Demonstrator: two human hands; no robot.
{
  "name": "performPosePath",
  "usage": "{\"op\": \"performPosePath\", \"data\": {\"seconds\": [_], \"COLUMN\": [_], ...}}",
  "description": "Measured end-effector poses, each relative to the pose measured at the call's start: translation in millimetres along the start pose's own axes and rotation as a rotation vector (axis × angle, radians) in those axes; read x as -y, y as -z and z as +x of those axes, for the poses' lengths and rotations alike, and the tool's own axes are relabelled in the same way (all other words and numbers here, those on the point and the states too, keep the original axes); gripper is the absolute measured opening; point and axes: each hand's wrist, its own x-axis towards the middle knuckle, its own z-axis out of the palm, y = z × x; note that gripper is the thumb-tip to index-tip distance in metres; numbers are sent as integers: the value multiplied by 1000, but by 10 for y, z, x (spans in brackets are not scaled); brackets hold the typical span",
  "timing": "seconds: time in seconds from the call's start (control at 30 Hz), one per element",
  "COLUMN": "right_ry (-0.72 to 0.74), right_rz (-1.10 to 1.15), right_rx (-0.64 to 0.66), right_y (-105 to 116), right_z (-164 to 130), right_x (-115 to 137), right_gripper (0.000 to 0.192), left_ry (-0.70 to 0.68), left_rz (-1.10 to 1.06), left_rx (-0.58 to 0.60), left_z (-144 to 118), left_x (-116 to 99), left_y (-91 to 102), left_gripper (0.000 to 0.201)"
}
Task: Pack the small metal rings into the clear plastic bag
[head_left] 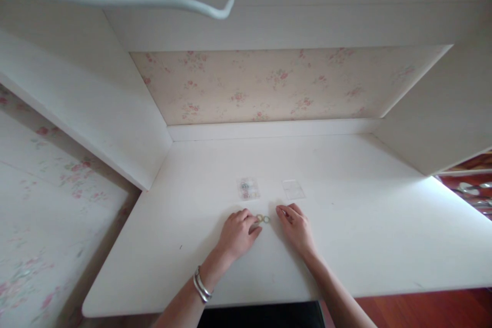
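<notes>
Two small pale yellow-green rings (pixel 263 219) lie side by side on the white desktop, between my hands. My left hand (pixel 239 233) rests at their left, its index fingertip at the edge of the nearer ring and its thumb held apart below. To their right, my right hand (pixel 295 225) has its thumb and index finger pressed together; whether anything tiny is between them is hidden. Beyond my left hand sits a small clear box (pixel 248 189) with several little coloured items in its compartments. A clear flat lid (pixel 293 189) lies beyond my right hand.
The white desk (pixel 369 236) has upright side panels and a low back ledge (pixel 277 129). A white cable (pixel 154 2) hangs across the top left. A small dark mark (pixel 181 247) shows at left. Shiny items (pixel 469 188) are seen past the right panel.
</notes>
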Motion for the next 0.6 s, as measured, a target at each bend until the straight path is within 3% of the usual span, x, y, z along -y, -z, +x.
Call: {"op": "performPosePath", "data": {"seconds": [0.33, 0.6], "right_ry": [-3, -1], "right_rz": [15, 28], "right_rx": [14, 16], "right_y": [15, 7], "right_z": [1, -4], "right_x": [-33, -54], "right_gripper": [37, 36], "left_ry": [-15, 56], "left_rz": [46, 22], "left_rx": [-2, -48], "left_z": [34, 88], "left_x": [-75, -111], "left_y": [-46, -46], "left_gripper": [21, 14]}}
